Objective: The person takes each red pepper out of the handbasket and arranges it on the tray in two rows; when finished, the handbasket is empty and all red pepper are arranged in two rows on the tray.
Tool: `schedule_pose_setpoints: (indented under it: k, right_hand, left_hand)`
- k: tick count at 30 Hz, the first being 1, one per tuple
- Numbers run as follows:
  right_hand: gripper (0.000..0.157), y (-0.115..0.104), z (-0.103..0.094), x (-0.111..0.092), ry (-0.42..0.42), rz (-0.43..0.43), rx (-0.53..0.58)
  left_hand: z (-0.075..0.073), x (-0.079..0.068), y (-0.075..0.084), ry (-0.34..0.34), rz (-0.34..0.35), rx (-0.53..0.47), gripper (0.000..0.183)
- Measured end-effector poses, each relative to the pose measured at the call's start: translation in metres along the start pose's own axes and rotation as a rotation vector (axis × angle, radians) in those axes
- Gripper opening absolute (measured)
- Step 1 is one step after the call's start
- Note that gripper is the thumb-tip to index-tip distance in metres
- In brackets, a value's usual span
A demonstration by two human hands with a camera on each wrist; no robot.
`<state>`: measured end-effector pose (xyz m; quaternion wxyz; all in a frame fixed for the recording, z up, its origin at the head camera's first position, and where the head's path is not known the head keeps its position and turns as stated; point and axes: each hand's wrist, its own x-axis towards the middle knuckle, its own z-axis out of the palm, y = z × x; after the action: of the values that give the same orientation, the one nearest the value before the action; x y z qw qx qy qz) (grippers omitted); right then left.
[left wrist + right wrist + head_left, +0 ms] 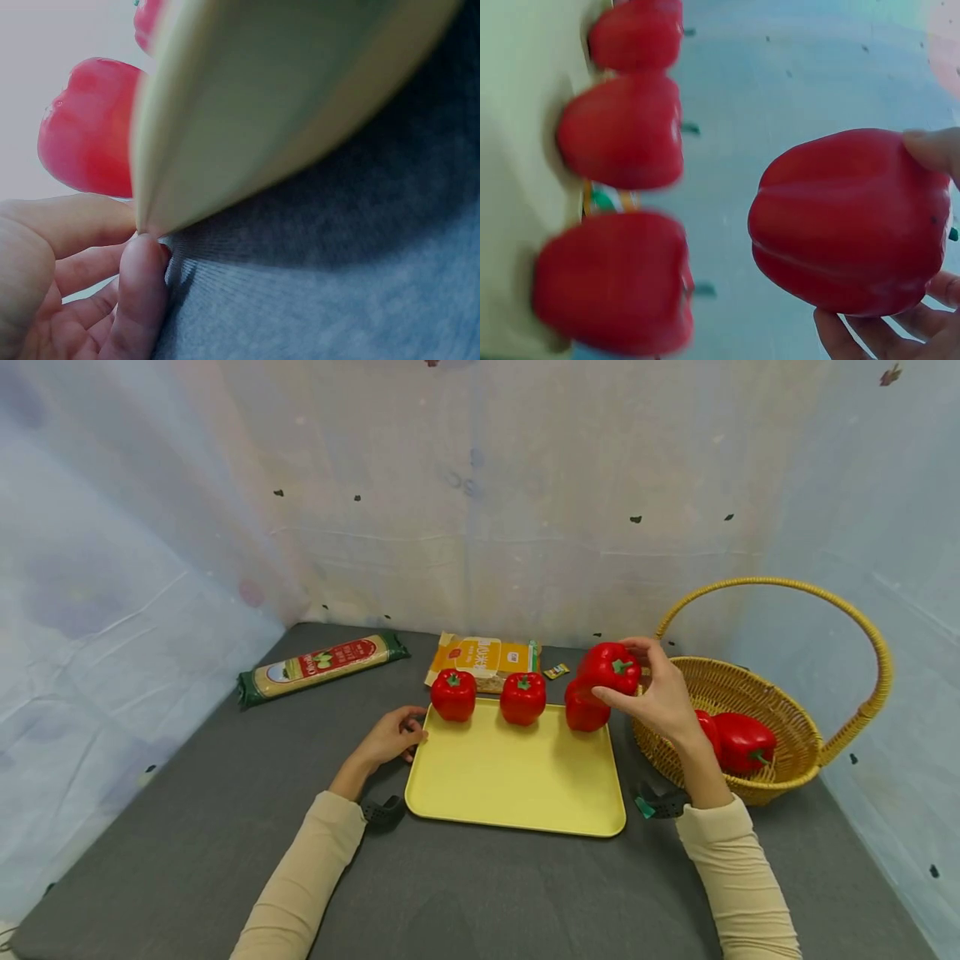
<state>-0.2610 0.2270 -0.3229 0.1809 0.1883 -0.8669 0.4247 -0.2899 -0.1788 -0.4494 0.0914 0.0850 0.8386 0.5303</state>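
My right hand [663,697] grips a red bell pepper [606,670], thumb on one side and fingers on the other, above the back right of a yellow tray [510,777]. The right wrist view shows this held pepper [847,221] apart from the row of others. Three bell peppers stand upright along the tray's far edge: one at the left [453,695], one in the middle [522,700], and one at the right [585,708], partly hidden by the held one. At the tray's left edge, my left hand [392,735] pinches the rim [142,202] between thumb and finger.
A wicker basket [708,681] with a tall handle [885,672] stands at the right, with red bell peppers [742,743] inside. Behind the tray lie an orange-yellow food packet [486,658] and a small yellow sachet [556,671]. A long green-ended package [322,667] lies back left.
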Motion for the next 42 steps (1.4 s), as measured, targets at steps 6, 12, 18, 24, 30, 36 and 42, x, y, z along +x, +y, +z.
schedule_pose_setpoints:
  k: [6, 12, 18, 24, 30, 36, 42]
  right_hand:
    - [0.069, -0.015, 0.035, 0.003, -0.068, -0.049, 0.050]
    - [0.068, -0.028, 0.068, 0.006, -0.101, -0.078, 0.041]
    - [0.071, -0.039, 0.095, 0.007, -0.136, -0.080, 0.058]
    - [0.074, -0.049, 0.119, 0.009, -0.186, -0.070, 0.013]
    - [0.073, -0.055, 0.141, 0.009, -0.232, -0.067, -0.013]
    - [0.073, -0.057, 0.158, 0.005, -0.255, -0.089, -0.032]
    - [0.071, -0.055, 0.167, 0.002, -0.277, -0.074, -0.044]
  left_hand:
    - [0.000, -0.001, 0.002, 0.003, 0.007, 0.004, 0.047]
    - [0.000, -0.002, 0.002, 0.006, 0.015, 0.003, 0.047]
    - [0.000, -0.007, 0.009, -0.006, 0.027, -0.006, 0.047]
    - [-0.001, -0.006, 0.011, -0.010, 0.009, 0.011, 0.049]
    - [0.000, -0.002, 0.003, 0.004, 0.010, 0.010, 0.048]
    - [0.000, -0.002, 0.004, 0.012, 0.018, 0.009, 0.047]
    - [0.000, -0.003, 0.004, 0.009, 0.019, 0.010, 0.045]
